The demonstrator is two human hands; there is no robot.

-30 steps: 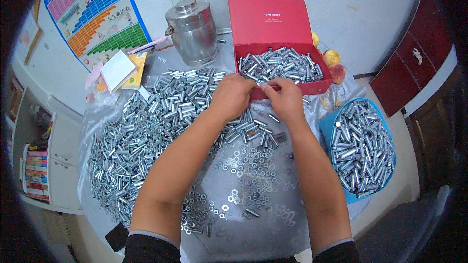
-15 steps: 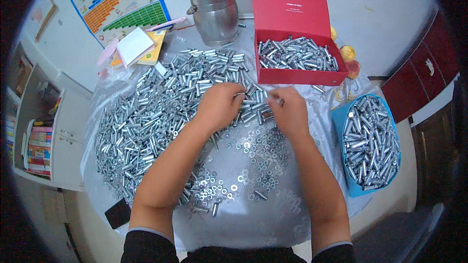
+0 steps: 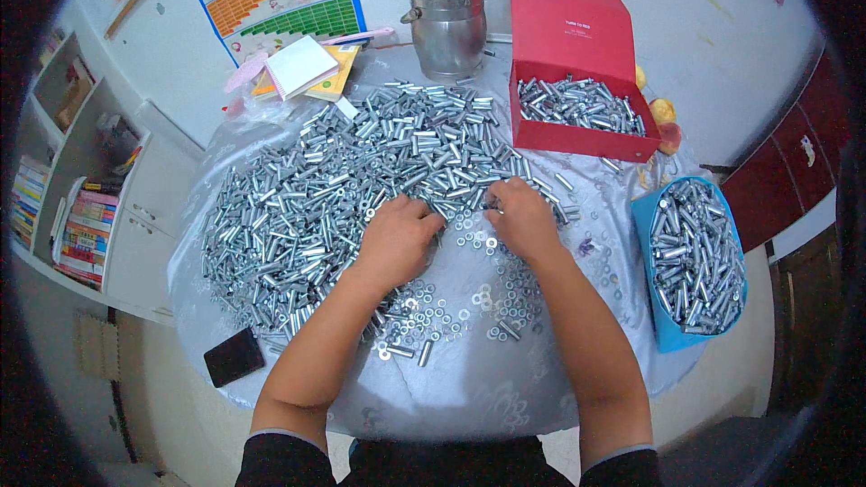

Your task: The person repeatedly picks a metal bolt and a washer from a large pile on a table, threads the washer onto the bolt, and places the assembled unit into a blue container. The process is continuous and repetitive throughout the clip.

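Observation:
A large heap of silvery metal sleeves [image 3: 298, 207] covers the left and middle of the cloth-covered table. At the heap's near right edge, my left hand [image 3: 399, 239] has its fingers curled, the tips close to the sleeves and washers. My right hand [image 3: 525, 221] is a short way to the right, thumb and fingers pinched together at the edge of the heap. What either hand holds, if anything, is too small or hidden to make out. Flat metal washers [image 3: 439, 314] lie scattered between and below my hands, with a few loose sleeves [image 3: 425, 353] among them.
An open red box [image 3: 582, 142] of metal bolts stands at the back right, and a blue bin [image 3: 645, 225] of them at the right. Behind the heap are a steel pot [image 3: 448, 32] and a notepad [image 3: 302, 68]. A black phone [image 3: 234, 358] lies at the near left.
Both hands have drawn back toward me from the middle of the heap to its near edge. The view has shifted, so the table sits further right.

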